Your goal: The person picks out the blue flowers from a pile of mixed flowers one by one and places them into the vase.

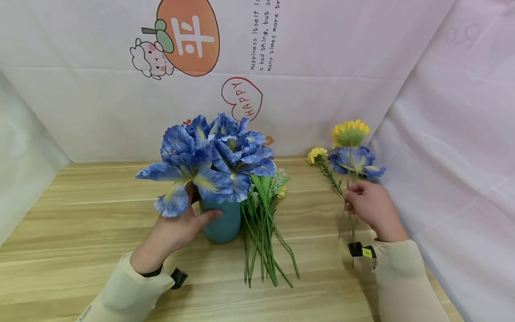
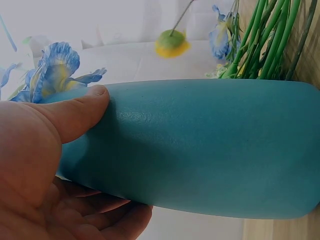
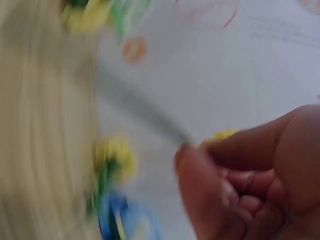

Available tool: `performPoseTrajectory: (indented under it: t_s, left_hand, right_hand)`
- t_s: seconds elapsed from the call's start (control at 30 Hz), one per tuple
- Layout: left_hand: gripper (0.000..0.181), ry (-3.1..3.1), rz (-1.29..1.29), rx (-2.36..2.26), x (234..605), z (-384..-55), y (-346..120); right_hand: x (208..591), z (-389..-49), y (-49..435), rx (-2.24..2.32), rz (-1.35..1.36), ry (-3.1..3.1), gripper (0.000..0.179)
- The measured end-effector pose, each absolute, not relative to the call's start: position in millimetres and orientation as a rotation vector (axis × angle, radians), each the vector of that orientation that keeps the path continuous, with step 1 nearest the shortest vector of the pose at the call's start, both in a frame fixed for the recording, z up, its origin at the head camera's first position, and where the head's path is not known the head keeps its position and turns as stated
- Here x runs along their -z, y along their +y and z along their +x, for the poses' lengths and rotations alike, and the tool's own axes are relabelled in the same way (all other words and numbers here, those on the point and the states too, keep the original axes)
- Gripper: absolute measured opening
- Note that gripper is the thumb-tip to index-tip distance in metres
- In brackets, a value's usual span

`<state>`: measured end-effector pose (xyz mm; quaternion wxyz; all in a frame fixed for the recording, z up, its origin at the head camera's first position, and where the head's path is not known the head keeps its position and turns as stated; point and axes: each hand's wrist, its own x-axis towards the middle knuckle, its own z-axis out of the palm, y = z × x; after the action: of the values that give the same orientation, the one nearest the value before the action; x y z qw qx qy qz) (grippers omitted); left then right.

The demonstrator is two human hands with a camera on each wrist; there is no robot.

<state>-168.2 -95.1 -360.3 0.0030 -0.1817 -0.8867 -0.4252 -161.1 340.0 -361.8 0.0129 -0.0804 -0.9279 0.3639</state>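
Observation:
A teal vase (image 1: 222,223) stands upright on the table, full of blue irises (image 1: 213,156). My left hand (image 1: 170,235) grips it near the top, thumb across the near side and fingers round the other side, as the left wrist view shows. At the right, my right hand (image 1: 374,208) pinches the thin stem of a yellow flower (image 1: 350,134) between thumb and finger. Its bloom is raised above the hand; in the right wrist view the stem (image 3: 142,110) is blurred. Behind that hand lie a blue iris (image 1: 356,161) and a small yellow carnation (image 1: 317,155).
Right beside the vase lies a bunch of green stems (image 1: 263,241) with small pale blooms and a little yellow, stem ends toward me. A printed white cloth (image 1: 306,89) hangs behind the wooden table (image 1: 100,214), with more white cloth (image 1: 450,156) at the right side.

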Motion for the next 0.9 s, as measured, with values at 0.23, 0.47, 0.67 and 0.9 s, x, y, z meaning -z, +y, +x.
performPoseTrajectory:
  t_s: [0.23,0.47,0.67,0.9]
  left_hand:
    - [0.079,-2.773,-0.578,1.347,360,-170,-95]
    - [0.08,-2.768,-0.573,1.358,361,-171,-95]
    - [0.082,-2.783,-0.565,1.36,361,-170,-94]
    - [0.079,-2.773,-0.563,1.369,362,-169,-95]
  right_hand:
    - [357,-155,277,-1.419,0.02,-2.79,0.019]
    - [373,-165,212,-1.27,0.237,-2.934,0.011]
    - [392,-168,180,-1.095,0.339,-3.036,0.016]
    - [401,-160,171,-0.921,0.464,-3.026,0.031]
